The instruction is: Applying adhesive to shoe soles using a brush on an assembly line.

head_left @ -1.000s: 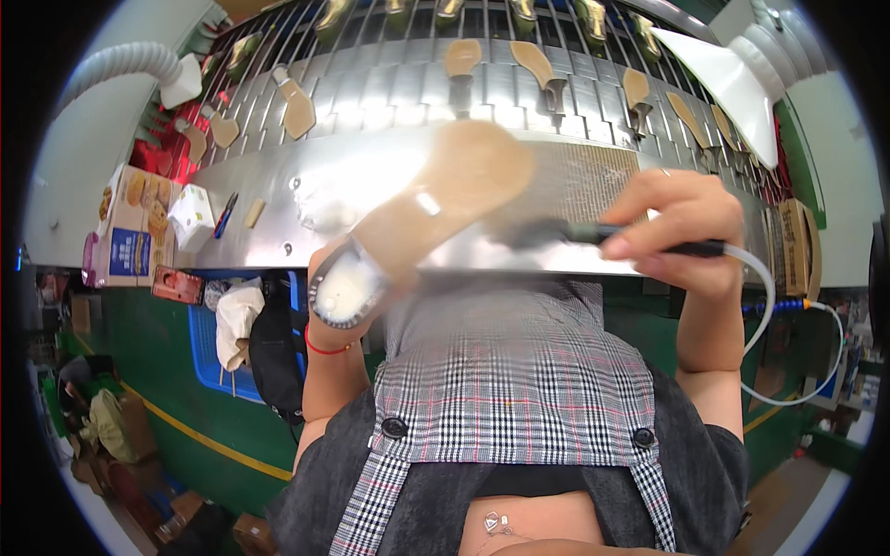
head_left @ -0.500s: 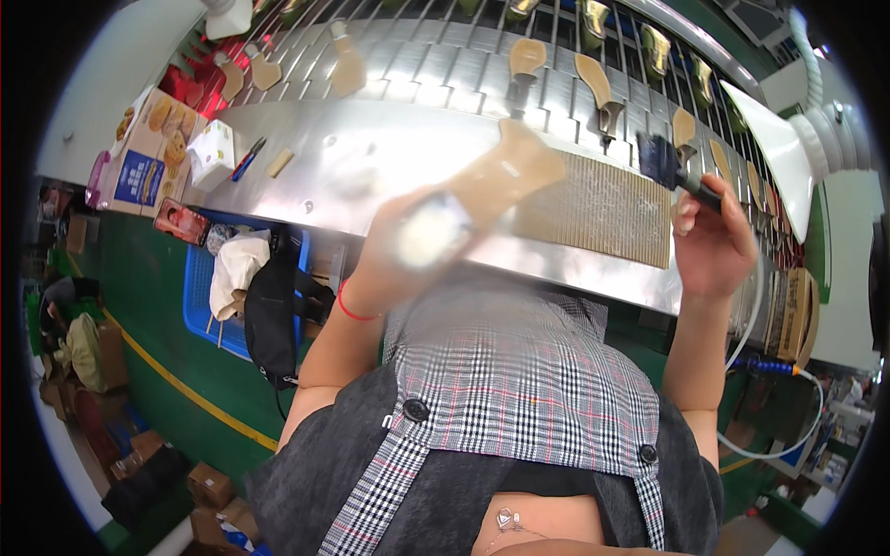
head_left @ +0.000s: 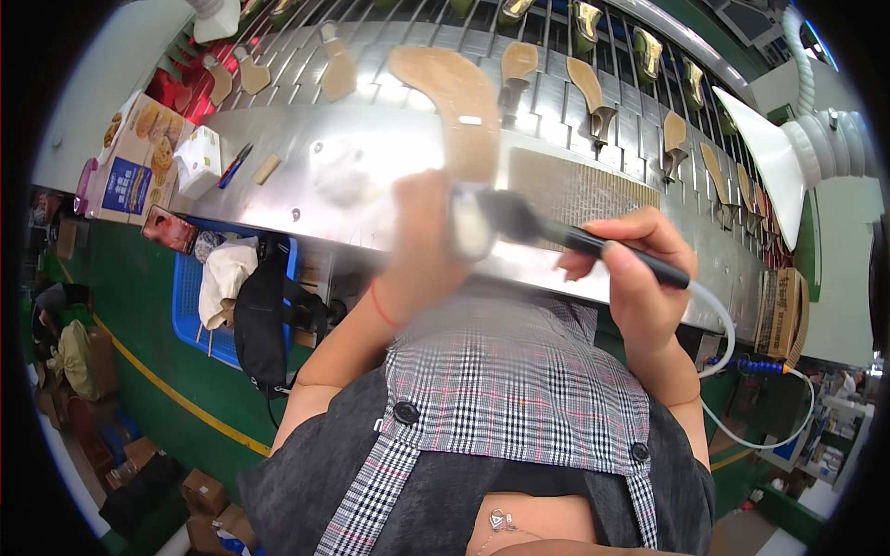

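My left hand (head_left: 419,236), smeared by motion, grips a tan shoe sole (head_left: 475,144) by its heel end over the metal ledge (head_left: 362,199). The sole's broad front points away from me, and a pale patch shows at the heel. My right hand (head_left: 647,283) is closed round the black handle of a brush (head_left: 593,243) with a clear hose at its rear. Its blurred bristles are at the pale heel end; whether they touch it I cannot tell. Behind the ledge, several tan soles (head_left: 519,61) rest on a slatted metal conveyor (head_left: 422,32).
A ribbed mat (head_left: 584,185) lies on the ledge. At left stand a carton (head_left: 134,167), a tissue pack (head_left: 197,162) and pens (head_left: 235,167). A blue basket (head_left: 188,301) with bags is below. White duct hoods (head_left: 769,167) flank the conveyor.
My right hand has brought the brush leftward and nearer to me, to the sole's heel. The sole has turned, its front now pointing farther away and to the left.
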### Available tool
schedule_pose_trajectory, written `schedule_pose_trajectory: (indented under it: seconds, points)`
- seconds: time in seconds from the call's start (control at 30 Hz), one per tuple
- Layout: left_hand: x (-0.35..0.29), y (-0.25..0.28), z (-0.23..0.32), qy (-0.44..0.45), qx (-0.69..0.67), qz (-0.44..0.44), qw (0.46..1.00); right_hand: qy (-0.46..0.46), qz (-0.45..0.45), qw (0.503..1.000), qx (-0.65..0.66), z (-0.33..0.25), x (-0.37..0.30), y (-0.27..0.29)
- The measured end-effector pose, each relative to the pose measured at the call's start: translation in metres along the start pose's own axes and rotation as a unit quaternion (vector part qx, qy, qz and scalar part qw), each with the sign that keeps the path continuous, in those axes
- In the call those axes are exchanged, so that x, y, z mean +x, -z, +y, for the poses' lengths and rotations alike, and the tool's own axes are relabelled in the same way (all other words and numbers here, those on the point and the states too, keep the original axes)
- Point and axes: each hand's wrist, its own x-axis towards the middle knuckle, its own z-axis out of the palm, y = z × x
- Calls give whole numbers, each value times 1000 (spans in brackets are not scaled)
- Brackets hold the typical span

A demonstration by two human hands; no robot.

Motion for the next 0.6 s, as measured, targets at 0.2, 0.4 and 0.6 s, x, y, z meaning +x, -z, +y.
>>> schedule_pose_trajectory:
  seconds: [0.2,0.4,0.6]
  points:
    - [-2,-2,-2,-6,62,29,998,52,-49,991,-112,-6,4,-19]
    - [0,-8,-7,1,75,21,997,58,-28,997,-36,3,5,-11]
    - [-1,-16,-16,4,71,36,997,-29,-101,987,122,22,6,3]
